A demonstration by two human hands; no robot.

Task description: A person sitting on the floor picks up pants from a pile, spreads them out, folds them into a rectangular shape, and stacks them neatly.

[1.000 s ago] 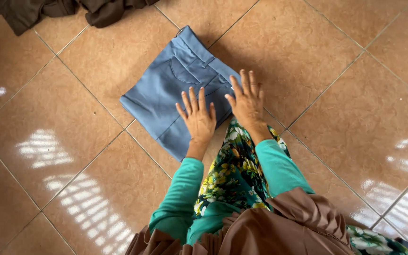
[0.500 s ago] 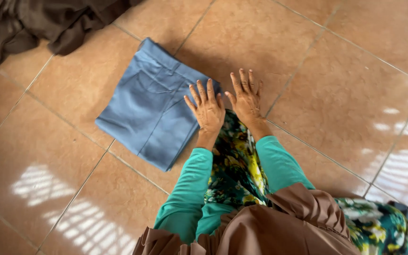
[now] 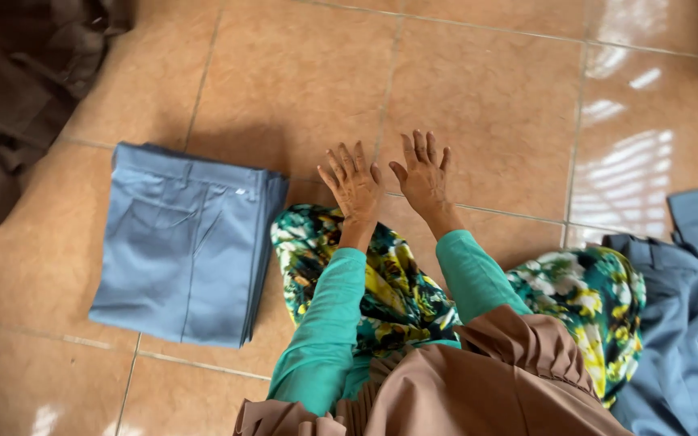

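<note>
While both hands hovered over the tiled floor [image 3: 494,105], I counted two of them in view, each empty and spread flat with fingers apart, grasping nothing. My left hand [image 3: 355,186] sat just beside my right hand [image 3: 423,173], thumbs close but not touching, both above bare tile near a grout line. One folded pair of blue trousers [image 3: 183,242] lay flat on the floor to the left of the left hand, apart from it, its folded edge close beside the floral skirt [image 3: 381,282] over my knee. I wore two teal sleeves [image 3: 321,323], one on each arm, and a brown garment [image 3: 478,379] hung at the bottom of the view. A second heap of blue clothing [image 3: 688,323] rested at the right edge, well apart from the folded trousers; I could not tell how many pieces it held. One pile of dark brown cloth [image 3: 18,97] lay crumpled at the upper left, near the trousers.
</note>
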